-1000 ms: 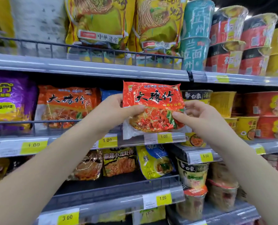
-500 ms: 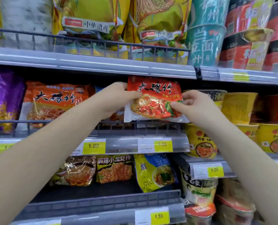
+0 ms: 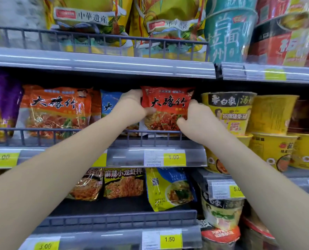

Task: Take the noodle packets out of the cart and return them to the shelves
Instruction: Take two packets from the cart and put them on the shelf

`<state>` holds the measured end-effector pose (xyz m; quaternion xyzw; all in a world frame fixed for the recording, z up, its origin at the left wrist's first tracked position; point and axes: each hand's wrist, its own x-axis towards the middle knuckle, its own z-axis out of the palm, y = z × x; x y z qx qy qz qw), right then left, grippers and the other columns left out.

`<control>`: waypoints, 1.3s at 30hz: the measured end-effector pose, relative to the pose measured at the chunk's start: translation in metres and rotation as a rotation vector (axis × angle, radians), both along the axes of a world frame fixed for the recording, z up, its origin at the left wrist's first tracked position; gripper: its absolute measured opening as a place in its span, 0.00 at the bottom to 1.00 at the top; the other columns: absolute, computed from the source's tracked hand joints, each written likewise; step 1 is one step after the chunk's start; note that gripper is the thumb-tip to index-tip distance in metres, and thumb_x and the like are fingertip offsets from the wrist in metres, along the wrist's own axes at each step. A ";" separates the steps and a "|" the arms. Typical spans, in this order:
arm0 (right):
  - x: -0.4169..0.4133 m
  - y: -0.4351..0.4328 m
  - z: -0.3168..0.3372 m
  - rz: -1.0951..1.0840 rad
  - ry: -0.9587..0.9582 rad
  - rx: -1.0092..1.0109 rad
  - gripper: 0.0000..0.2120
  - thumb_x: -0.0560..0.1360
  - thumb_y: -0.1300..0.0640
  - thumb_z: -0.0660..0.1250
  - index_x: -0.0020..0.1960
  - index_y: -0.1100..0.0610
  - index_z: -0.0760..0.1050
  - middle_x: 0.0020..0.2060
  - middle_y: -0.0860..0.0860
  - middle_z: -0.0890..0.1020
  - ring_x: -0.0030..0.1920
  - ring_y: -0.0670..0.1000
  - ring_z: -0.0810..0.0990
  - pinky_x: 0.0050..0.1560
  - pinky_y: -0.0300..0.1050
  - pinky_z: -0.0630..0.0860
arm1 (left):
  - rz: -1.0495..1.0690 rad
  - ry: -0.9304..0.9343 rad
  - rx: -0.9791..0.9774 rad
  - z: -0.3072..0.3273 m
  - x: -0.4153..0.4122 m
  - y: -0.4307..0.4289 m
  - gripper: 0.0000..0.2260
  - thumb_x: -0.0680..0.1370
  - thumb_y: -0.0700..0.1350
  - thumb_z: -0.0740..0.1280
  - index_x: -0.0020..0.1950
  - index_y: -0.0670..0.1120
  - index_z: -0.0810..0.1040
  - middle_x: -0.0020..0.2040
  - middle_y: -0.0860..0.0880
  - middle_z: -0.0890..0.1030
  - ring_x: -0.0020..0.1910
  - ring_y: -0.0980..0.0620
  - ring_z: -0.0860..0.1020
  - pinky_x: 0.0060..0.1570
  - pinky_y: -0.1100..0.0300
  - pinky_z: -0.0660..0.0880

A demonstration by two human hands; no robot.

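A second earlier the red noodle packet (image 3: 168,109) was out in front of the price strip (image 3: 155,157). Now it stood behind the wire rail (image 3: 41,131) of the middle shelf, beside a blue packet (image 3: 108,103). The left hand (image 3: 132,107) and right hand (image 3: 195,118) each pinched a side edge. Only letting go seemed left to do.

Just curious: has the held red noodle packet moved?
Yes. The red packet went inward, from in front of the price rail to behind the wire fence.
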<state>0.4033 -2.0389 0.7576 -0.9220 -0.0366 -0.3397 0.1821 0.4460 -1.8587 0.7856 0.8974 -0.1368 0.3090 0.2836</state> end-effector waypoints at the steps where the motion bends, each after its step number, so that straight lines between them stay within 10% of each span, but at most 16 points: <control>1: 0.000 0.001 0.000 0.010 0.014 0.016 0.16 0.81 0.55 0.63 0.63 0.64 0.68 0.53 0.58 0.75 0.43 0.56 0.74 0.29 0.41 0.63 | 0.021 0.008 0.016 0.000 0.000 -0.002 0.23 0.77 0.54 0.75 0.68 0.46 0.77 0.63 0.46 0.82 0.61 0.46 0.80 0.54 0.59 0.72; 8: 0.000 -0.003 -0.001 0.046 0.094 0.120 0.20 0.82 0.52 0.61 0.67 0.64 0.66 0.48 0.55 0.76 0.35 0.45 0.70 0.28 0.41 0.63 | 0.076 0.041 0.129 0.007 0.003 -0.018 0.30 0.75 0.55 0.76 0.73 0.45 0.71 0.69 0.45 0.79 0.66 0.45 0.78 0.62 0.55 0.74; 24: -0.006 0.000 -0.013 0.063 0.009 0.197 0.21 0.82 0.53 0.60 0.71 0.63 0.65 0.60 0.57 0.75 0.50 0.54 0.70 0.33 0.38 0.62 | 0.106 0.094 0.196 -0.002 0.008 -0.014 0.36 0.71 0.58 0.79 0.70 0.42 0.68 0.57 0.46 0.78 0.49 0.49 0.75 0.45 0.56 0.71; 29: -0.019 0.003 -0.015 0.082 0.040 0.167 0.09 0.82 0.56 0.61 0.43 0.56 0.69 0.40 0.52 0.72 0.37 0.51 0.70 0.31 0.38 0.61 | 0.111 0.099 0.228 -0.002 0.005 -0.009 0.37 0.70 0.60 0.78 0.69 0.41 0.68 0.55 0.46 0.77 0.49 0.48 0.74 0.44 0.55 0.70; 39: -0.033 0.008 -0.023 0.134 0.017 0.087 0.16 0.83 0.49 0.61 0.65 0.58 0.72 0.49 0.50 0.77 0.42 0.46 0.73 0.33 0.35 0.64 | 0.036 -0.023 0.156 -0.007 -0.016 0.009 0.31 0.71 0.59 0.78 0.66 0.43 0.72 0.52 0.48 0.84 0.52 0.49 0.81 0.46 0.60 0.74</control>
